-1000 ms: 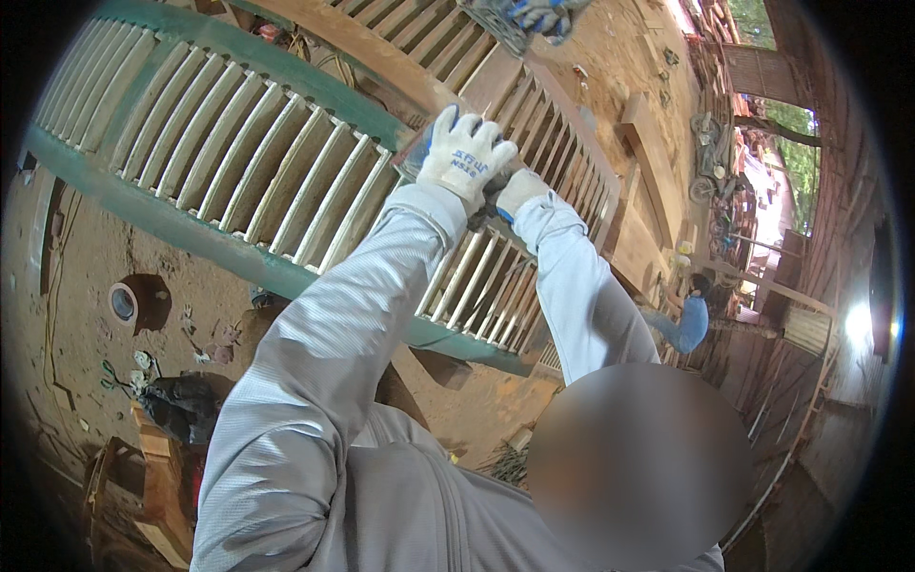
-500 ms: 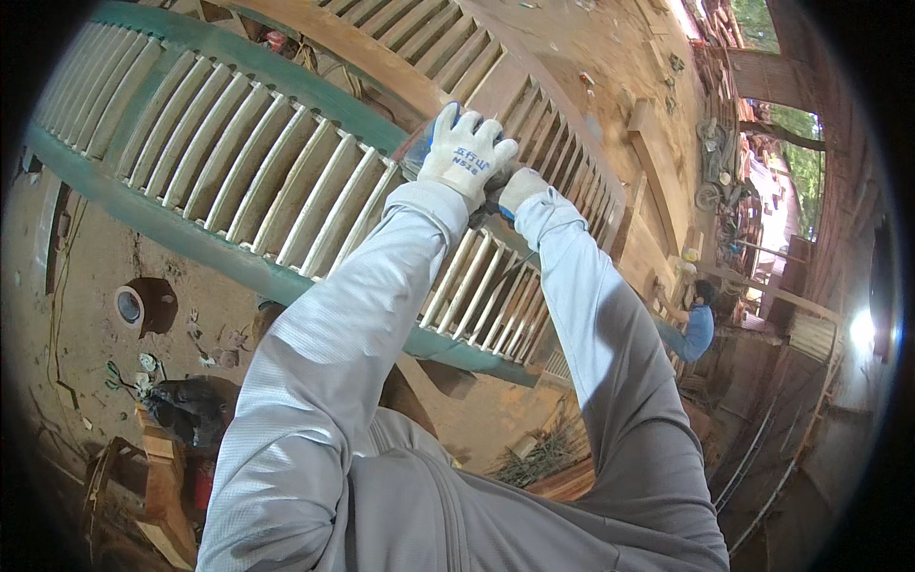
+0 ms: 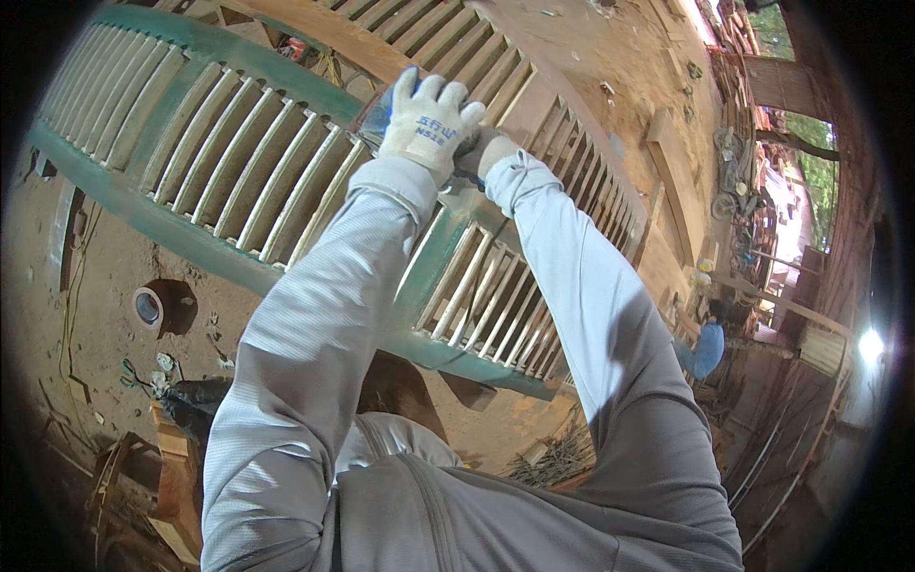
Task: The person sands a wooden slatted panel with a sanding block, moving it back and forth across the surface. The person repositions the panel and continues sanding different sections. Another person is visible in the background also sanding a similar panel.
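My left hand (image 3: 427,126), in a white work glove with blue on it, is curled over a dark handheld tool (image 3: 374,122) whose kind I cannot make out. Close beside it, my right hand (image 3: 492,153), also gloved, grips the same tool from the right; its fingers are mostly hidden. Both arms stretch forward. Beneath the hands lies a green-framed louvred shutter (image 3: 405,296) with worn, whitish slats. The tool is at the shutter's far rail, near the solid section between two slatted parts.
Beyond it lies a bare-wood louvred panel (image 3: 543,100). A tape-like roll (image 3: 149,307) rests on the dirt floor at left, above a dark bag (image 3: 195,405). Planks (image 3: 672,186) lie at far right. Another person in blue (image 3: 703,351) is at the right.
Both hands and the tool have shifted left along the far side of the shutter. More of the green section between the slatted parts now shows, and the view has moved slightly.
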`<state>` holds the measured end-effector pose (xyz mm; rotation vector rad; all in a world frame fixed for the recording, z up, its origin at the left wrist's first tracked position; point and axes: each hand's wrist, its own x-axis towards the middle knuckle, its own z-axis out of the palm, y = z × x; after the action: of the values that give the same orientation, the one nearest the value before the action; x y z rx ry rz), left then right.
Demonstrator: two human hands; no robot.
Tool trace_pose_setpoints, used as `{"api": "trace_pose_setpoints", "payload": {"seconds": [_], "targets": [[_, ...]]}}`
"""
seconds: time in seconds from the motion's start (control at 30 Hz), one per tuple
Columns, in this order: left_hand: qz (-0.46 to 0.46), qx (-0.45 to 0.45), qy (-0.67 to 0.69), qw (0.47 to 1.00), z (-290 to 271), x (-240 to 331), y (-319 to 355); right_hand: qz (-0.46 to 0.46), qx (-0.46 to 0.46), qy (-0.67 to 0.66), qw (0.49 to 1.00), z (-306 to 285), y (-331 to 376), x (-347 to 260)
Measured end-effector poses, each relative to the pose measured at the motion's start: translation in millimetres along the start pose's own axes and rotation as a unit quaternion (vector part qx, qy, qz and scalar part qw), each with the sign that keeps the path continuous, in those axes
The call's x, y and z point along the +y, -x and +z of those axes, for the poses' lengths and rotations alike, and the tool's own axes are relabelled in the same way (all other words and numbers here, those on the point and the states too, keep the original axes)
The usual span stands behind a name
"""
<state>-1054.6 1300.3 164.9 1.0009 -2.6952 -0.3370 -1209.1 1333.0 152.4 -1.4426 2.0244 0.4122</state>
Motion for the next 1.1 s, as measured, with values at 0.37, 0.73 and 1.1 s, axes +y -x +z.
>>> {"api": "trace_pose_setpoints", "payload": {"seconds": [0.37, 0.73, 1.1], "targets": [[-0.005, 0.052, -0.071, 0.996, -34.3, -82.7, -21.5, -0.092, 0.058, 0.076, 0.991, -27.1, -63.1, -69.9], [0.182, 0.054, -0.031, 0.981, -40.4, -176.7, -63.8, -0.054, 0.081, -0.039, 0.994, -51.1, -60.4, -105.9], [0.099, -0.092, 0.043, 0.990, -18.4, -70.9, -81.4, -0.058, 0.114, -0.152, 0.980, 12.7, -44.9, 2.6]]}}
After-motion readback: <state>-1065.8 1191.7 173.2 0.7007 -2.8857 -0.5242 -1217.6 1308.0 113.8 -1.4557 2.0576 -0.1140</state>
